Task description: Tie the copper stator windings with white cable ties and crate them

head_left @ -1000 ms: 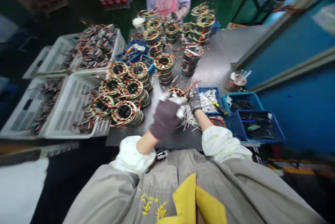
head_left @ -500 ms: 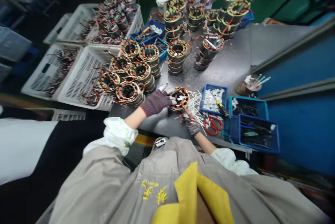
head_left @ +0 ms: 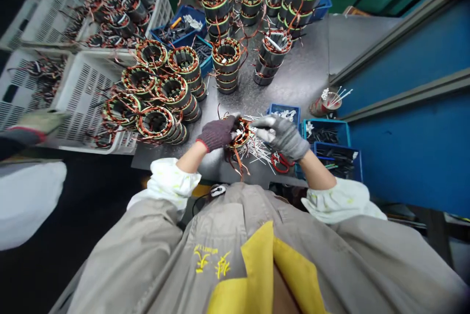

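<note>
**Left hand (head_left: 216, 134) and right hand (head_left: 282, 137) together, clamped on one stator (head_left: 239, 133)**

Both hands close in, one from each side, gloved and pressing on the ring. A grip from two sides, likely for keeping the ring from tipping. Spot of the stator: at the near edge of the table (head_left: 297, 77), right in front of the chest. Loose orange wires (head_left: 239, 163) hanging down at 6 o'clock from the ring. Lots of white ties (head_left: 259, 150) lying in a messy heap at 4 o'clock, and one pair of red scissors (head_left: 281, 163) just past them.

Six stacks of stators (head_left: 172, 91) at 9 o'clock, packed close, perhaps to save room. Two more stacks (head_left: 226, 64) at 12 o'clock. Farther stacks too crowded to count. Four white crates (head_left: 86, 108) at 10 o'clock, with more stators inside. Three blue bins (head_left: 326, 123) at 3 o'clock, with small parts kept apart, and one cup (head_left: 325, 107) of white ties at 2 o'clock.
</note>
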Motion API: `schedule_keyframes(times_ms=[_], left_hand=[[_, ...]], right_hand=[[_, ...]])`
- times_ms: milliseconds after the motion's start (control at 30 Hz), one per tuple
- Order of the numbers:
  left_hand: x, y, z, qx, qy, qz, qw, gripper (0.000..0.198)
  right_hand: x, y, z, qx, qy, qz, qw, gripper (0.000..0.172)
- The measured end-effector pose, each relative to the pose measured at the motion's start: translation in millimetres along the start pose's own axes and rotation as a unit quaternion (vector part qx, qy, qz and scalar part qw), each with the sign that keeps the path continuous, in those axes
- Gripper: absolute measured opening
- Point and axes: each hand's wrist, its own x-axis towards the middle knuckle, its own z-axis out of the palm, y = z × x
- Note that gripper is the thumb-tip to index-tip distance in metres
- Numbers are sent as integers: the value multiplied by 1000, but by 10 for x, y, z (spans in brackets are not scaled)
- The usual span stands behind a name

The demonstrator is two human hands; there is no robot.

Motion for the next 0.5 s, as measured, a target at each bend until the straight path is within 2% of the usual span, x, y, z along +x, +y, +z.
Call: schedule_keyframes(times_ms=[67, 133, 200, 233, 333, 400, 433, 500], left_hand=[[66, 29, 40, -34, 9, -20, 999, 61], [41, 37, 97, -108, 42, -31, 993, 58], [-52, 38, 163, -189, 90, -31, 977, 55], [-114, 36, 190, -217, 117, -29, 969, 53], [-294, 15, 192, -229, 213, -39, 949, 47], [-357, -2, 121, -167, 265, -50, 948, 40], [-358, -2, 74, -115, 271, -51, 954, 37], [-301, 24, -17, 5, 233, -35, 972, 32]], right_hand=[[292, -200, -30, -86, -89, -60, 990, 44], [499, -359, 12, -177, -158, -66, 969, 48], [579, -420, 102, -218, -188, -62, 956, 46], [570, -415, 161, -201, -184, -56, 961, 41], [411, -345, 396, -55, -101, 11, 993, 32], [277, -316, 570, 39, -27, 66, 997, 34], [226, -313, 648, 84, 11, 90, 992, 38], [173, -316, 751, 190, 76, 129, 970, 46]])
